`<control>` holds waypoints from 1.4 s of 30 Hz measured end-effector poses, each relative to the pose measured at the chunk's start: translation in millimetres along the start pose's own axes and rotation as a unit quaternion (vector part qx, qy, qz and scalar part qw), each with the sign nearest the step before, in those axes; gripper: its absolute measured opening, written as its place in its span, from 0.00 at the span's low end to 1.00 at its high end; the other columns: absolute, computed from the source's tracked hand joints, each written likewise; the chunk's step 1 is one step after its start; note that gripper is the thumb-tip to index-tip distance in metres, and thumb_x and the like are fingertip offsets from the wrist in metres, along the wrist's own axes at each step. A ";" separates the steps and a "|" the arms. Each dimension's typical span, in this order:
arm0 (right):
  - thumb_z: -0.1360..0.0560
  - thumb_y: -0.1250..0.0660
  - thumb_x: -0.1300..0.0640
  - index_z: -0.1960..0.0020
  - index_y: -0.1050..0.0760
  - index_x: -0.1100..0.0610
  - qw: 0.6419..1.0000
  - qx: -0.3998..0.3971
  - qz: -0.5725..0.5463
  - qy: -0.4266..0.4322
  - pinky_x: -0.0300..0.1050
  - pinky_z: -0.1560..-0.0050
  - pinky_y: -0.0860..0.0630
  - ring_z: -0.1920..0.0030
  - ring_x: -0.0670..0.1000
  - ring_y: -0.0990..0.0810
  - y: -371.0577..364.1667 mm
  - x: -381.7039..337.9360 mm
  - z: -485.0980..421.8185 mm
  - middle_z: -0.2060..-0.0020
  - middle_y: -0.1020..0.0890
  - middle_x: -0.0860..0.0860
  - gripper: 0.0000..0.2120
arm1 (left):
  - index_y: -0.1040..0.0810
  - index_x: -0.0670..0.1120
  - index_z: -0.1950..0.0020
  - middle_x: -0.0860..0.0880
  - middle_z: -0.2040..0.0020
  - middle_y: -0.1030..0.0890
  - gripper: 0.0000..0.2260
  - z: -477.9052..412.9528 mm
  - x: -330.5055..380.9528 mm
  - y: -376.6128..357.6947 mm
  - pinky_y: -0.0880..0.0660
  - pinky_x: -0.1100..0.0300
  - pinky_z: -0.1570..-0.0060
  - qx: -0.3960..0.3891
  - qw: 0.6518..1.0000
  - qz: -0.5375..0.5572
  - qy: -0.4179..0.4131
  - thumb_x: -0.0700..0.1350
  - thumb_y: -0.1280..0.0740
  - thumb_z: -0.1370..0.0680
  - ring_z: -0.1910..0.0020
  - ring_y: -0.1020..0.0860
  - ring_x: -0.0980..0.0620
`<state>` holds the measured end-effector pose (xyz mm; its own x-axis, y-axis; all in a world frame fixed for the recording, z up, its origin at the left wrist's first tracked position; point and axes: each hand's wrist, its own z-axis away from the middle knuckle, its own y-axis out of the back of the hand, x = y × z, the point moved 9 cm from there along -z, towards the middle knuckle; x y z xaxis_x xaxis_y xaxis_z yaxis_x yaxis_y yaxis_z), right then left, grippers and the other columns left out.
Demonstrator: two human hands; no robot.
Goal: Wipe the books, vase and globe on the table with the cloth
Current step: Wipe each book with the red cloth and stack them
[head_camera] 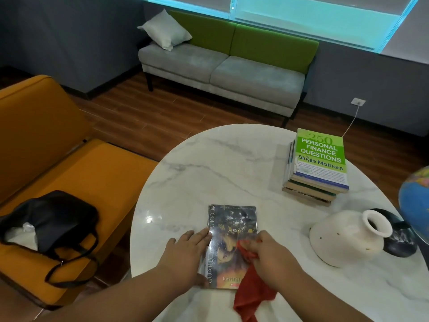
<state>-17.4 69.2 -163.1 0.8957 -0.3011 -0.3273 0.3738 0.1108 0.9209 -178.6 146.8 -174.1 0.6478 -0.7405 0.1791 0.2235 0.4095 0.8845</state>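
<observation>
Fingers (200, 235) of the left hand (185, 252) lie straight, pressed flat on the left edge of a book (232, 226); the outermost one rests apart on the worktop (220, 163). Those of the right hand (271, 254) are curled tight round a red cloth (253, 291), bunched against the lower right part of the cover. The loose end of the cloth trails off the book's near right corner onto the marble, toward the near edge. The book lies flat, cover up, near the front of the round white worktop, its spine to the left and its dark cover shiny with glare.

At the far right sits a stack (318, 166) of books with a green-and-white paperback on top, well apart from the hands. Nearer, to the right of the right hand, stands a white vase (346, 240) with small holes in its belly, its mouth leaning right in this view. Just behind it shows a dark glossy object (399, 242), partly hidden; I cannot tell what it is. A blue globe (415, 205) is cut off by the right edge.

Left of the worktop is an orange sofa (69, 159) bearing a black bag (55, 219). Across the wooden floor (144, 112), a grey sofa (222, 70) with a green back holds a pale pillow (164, 31). A white cable (352, 119) runs to a wall socket (358, 102).
</observation>
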 end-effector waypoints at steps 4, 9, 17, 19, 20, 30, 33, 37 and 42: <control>0.20 0.43 0.45 0.39 0.30 0.44 0.999 -0.009 -0.031 -0.036 0.43 0.48 0.26 0.49 0.48 0.23 4.6 2.8 -11.5 0.48 0.27 0.44 0.11 | 0.56 0.54 0.21 0.58 0.22 0.57 0.46 0.1 0.9 0.5 0.41 0.48 0.29 0.005 1.000 -0.002 0.001 0.62 0.30 0.29 0.23 0.50 0.50; 0.21 0.38 0.48 0.48 0.27 0.40 0.997 -0.038 -0.053 -0.029 0.31 0.55 0.31 0.54 0.39 0.24 -2.0 13.6 -0.5 0.55 0.27 0.37 0.04 | 0.56 0.54 0.22 0.59 0.22 0.57 0.46 0.0 1.0 0.8 0.41 0.48 0.29 0.008 1.000 0.009 -0.001 0.61 0.30 0.29 0.23 0.50 0.51; 0.22 0.41 0.44 0.40 0.29 0.40 0.998 -0.058 -0.005 -0.022 0.40 0.49 0.25 0.53 0.45 0.23 -8.7 16.1 -15.1 0.51 0.25 0.40 0.11 | 0.54 0.54 0.22 0.58 0.22 0.56 0.46 -0.4 1.9 2.5 0.40 0.49 0.30 0.014 1.000 0.011 -0.004 0.60 0.29 0.29 0.23 0.49 0.51; 0.22 0.41 0.45 0.40 0.28 0.42 0.997 -0.060 -0.020 -0.050 0.37 0.50 0.27 0.52 0.44 0.24 -3.8 27.0 -14.2 0.53 0.27 0.38 0.11 | 0.55 0.54 0.22 0.58 0.22 0.56 0.46 -0.6 1.7 3.3 0.39 0.49 0.30 0.014 1.000 0.013 -0.004 0.60 0.29 0.29 0.23 0.49 0.51; 0.22 0.41 0.45 0.42 0.28 0.44 0.997 -0.048 -0.024 -0.064 0.38 0.51 0.26 0.53 0.45 0.23 -1.1 31.7 -18.0 0.54 0.27 0.39 0.10 | 0.54 0.54 0.22 0.58 0.22 0.56 0.46 -0.7 1.7 3.6 0.39 0.49 0.30 0.014 1.000 0.014 -0.004 0.60 0.29 0.29 0.23 0.48 0.51; 0.22 0.43 0.41 0.48 0.31 0.49 0.997 -0.049 0.038 -0.054 0.42 0.55 0.25 0.56 0.46 0.21 5.0 29.8 -34.2 0.58 0.23 0.44 0.12 | 0.51 0.53 0.22 0.58 0.22 0.53 0.46 -2.2 2.3 6.6 0.39 0.48 0.30 0.009 1.000 0.019 -0.008 0.61 0.28 0.31 0.24 0.47 0.51; 0.21 0.43 0.43 0.48 0.32 0.51 0.997 -0.028 0.045 -0.063 0.42 0.59 0.28 0.58 0.49 0.23 11.5 26.7 -40.0 0.57 0.24 0.46 0.12 | 0.41 0.52 0.25 0.55 0.24 0.43 0.40 -5.8 3.7 15.9 0.37 0.51 0.32 0.028 0.999 0.012 -0.013 0.62 0.28 0.32 0.25 0.44 0.51; 0.21 0.45 0.41 0.44 0.28 0.48 0.995 -0.070 0.071 -0.031 0.37 0.61 0.31 0.58 0.44 0.24 5.9 24.9 -39.6 0.59 0.25 0.43 0.14 | 0.50 0.51 0.22 0.54 0.22 0.51 0.46 -14.5 1.9 19.7 0.41 0.46 0.29 0.013 1.000 -0.019 -0.003 0.63 0.29 0.31 0.23 0.53 0.49; 0.20 0.45 0.45 0.40 0.31 0.50 0.994 -0.047 0.065 -0.076 0.42 0.63 0.33 0.60 0.48 0.27 21.4 32.4 -55.7 0.56 0.26 0.47 0.13 | 0.60 0.53 0.22 0.56 0.21 0.59 0.52 -20.3 1.4 16.4 0.45 0.42 0.28 -0.040 0.999 -0.013 0.016 0.62 0.27 0.32 0.22 0.56 0.49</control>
<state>33.0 114.6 -165.8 0.8942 -0.4164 -0.1644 0.2840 0.2440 0.9273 -159.3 163.3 -168.1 0.6640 -0.7345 0.1403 0.2982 0.4322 0.8511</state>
